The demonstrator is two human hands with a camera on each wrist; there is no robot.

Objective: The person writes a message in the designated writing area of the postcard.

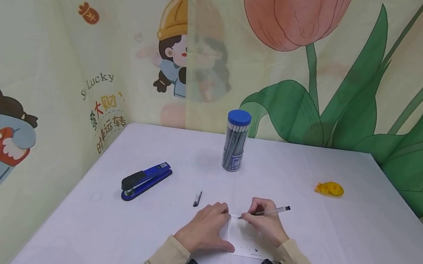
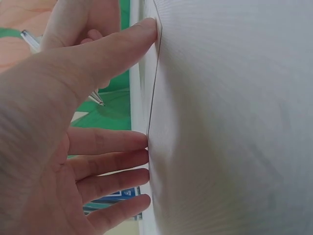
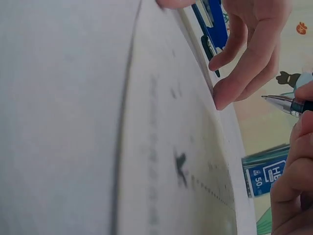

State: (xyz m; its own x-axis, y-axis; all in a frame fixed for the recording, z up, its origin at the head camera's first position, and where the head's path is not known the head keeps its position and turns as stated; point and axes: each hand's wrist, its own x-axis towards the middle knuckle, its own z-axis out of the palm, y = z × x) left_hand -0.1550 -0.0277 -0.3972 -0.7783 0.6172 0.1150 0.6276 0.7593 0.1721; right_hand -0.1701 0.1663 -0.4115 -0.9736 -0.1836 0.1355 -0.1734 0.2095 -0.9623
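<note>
A white card or sheet with small dark print lies on the table. My left hand rests at its left side, thumb near the lower corner and fingers by the upper one. In the left wrist view those fingers are extended, their tips against the white surface. A clear-barrelled pen is pinched in my right hand, over the sheet's upper part. Seen from the right wrist, the metal pen tip points toward the sheet and appears slightly above it.
A pen cap lies left of the sheet. Farther left sits a blue and black stapler. A blue-lidded tub of pencils stands at the back, and a small yellow object lies to the right.
</note>
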